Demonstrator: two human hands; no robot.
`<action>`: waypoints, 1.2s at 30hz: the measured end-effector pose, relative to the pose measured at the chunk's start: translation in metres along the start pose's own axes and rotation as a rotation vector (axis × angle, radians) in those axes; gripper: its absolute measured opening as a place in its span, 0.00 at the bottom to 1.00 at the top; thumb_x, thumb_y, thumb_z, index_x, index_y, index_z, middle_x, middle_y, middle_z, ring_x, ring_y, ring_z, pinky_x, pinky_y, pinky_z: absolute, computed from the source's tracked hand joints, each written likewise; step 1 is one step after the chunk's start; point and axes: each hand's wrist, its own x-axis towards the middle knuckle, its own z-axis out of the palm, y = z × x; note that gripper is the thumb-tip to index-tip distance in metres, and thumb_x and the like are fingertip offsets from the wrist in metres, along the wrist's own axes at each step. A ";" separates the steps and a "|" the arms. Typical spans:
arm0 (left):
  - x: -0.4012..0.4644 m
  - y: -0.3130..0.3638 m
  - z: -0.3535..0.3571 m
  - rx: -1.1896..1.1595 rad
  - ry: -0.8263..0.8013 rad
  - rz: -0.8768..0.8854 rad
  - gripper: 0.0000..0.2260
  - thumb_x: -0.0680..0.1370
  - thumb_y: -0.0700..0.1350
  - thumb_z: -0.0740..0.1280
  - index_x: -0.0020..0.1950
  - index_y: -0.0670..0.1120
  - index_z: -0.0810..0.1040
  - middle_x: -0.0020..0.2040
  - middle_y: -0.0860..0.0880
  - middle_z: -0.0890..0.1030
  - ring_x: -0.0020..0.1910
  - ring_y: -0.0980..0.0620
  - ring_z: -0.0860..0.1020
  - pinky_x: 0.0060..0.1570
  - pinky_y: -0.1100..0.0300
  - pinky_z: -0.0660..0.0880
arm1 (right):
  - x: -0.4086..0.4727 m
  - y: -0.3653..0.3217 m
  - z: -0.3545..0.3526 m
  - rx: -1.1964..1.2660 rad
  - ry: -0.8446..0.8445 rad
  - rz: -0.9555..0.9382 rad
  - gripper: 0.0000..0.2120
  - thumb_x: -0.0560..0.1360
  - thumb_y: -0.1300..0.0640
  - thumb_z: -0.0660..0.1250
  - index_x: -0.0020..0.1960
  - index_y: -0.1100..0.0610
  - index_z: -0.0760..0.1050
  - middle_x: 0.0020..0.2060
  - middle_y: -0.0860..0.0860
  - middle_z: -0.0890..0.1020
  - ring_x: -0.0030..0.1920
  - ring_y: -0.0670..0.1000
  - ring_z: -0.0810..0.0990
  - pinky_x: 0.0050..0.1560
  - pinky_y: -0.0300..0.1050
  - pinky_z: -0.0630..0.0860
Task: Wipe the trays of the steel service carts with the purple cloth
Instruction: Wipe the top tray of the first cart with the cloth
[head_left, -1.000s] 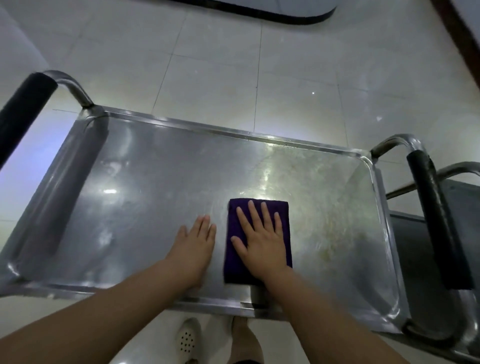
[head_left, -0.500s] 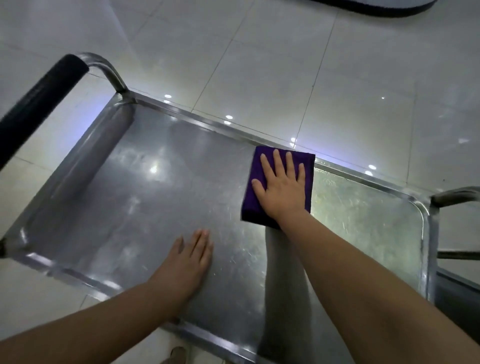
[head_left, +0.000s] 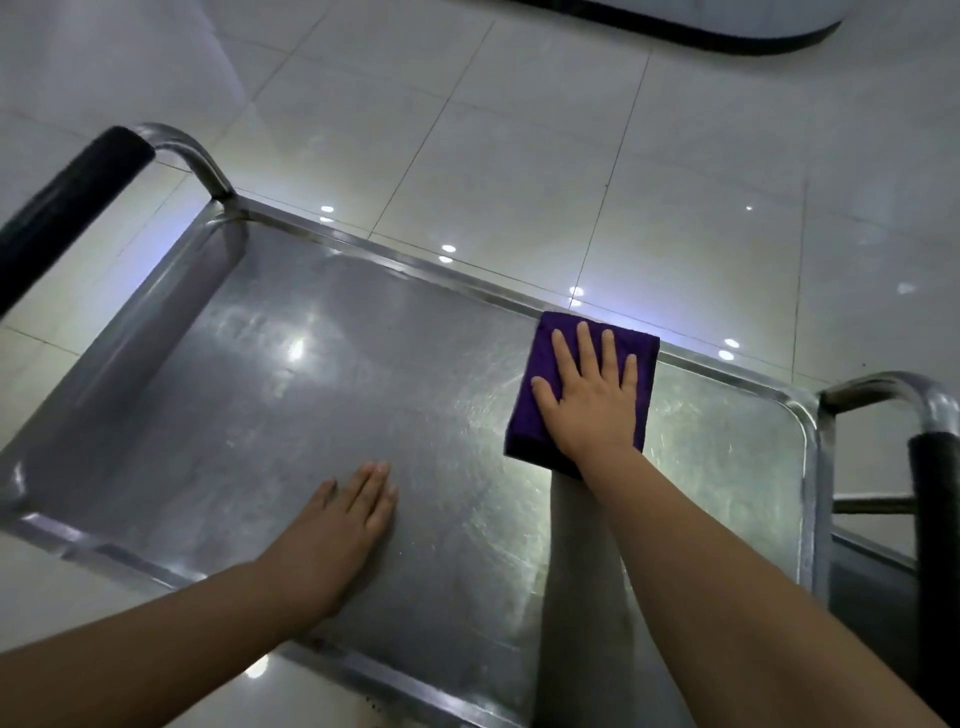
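The steel cart's top tray (head_left: 249, 395) fills the middle of the head view, its surface scratched and shiny. A folded purple cloth (head_left: 537, 364) lies against the tray's far rim, right of centre. My right hand (head_left: 592, 400) presses flat on the cloth with fingers spread and straight. My left hand (head_left: 337, 525) rests flat on the bare tray near the front edge, fingers together, apart from the cloth.
Black-padded handles stand at the cart's left end (head_left: 67, 208) and right end (head_left: 935, 519). A second steel cart's tray (head_left: 872, 587) abuts on the right. Glossy tiled floor (head_left: 571, 156) surrounds the carts, and a dark-edged base (head_left: 727, 31) sits at the top.
My right hand slid the cloth from the tray's near middle up to the far rim. My left hand stayed flat near the front edge. The camera shifted.
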 end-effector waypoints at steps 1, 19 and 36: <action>0.000 -0.001 0.002 0.013 -0.004 0.000 0.48 0.76 0.46 0.68 0.68 0.42 0.26 0.67 0.43 0.25 0.65 0.46 0.26 0.72 0.50 0.37 | -0.002 -0.004 0.002 0.001 -0.004 0.018 0.31 0.80 0.37 0.43 0.78 0.45 0.39 0.78 0.50 0.41 0.77 0.55 0.36 0.75 0.59 0.35; -0.005 -0.003 0.022 0.123 0.100 0.026 0.55 0.69 0.49 0.76 0.77 0.40 0.35 0.76 0.40 0.34 0.76 0.42 0.38 0.75 0.48 0.48 | -0.206 -0.067 0.070 -0.003 0.098 0.049 0.31 0.78 0.38 0.48 0.78 0.49 0.55 0.77 0.54 0.57 0.77 0.59 0.51 0.73 0.62 0.47; -0.006 0.070 0.011 0.125 0.278 0.250 0.53 0.71 0.59 0.71 0.77 0.42 0.35 0.77 0.41 0.35 0.76 0.45 0.37 0.74 0.47 0.40 | -0.284 -0.042 0.072 0.012 -0.016 0.045 0.33 0.75 0.36 0.54 0.78 0.46 0.55 0.76 0.51 0.59 0.76 0.55 0.55 0.71 0.57 0.51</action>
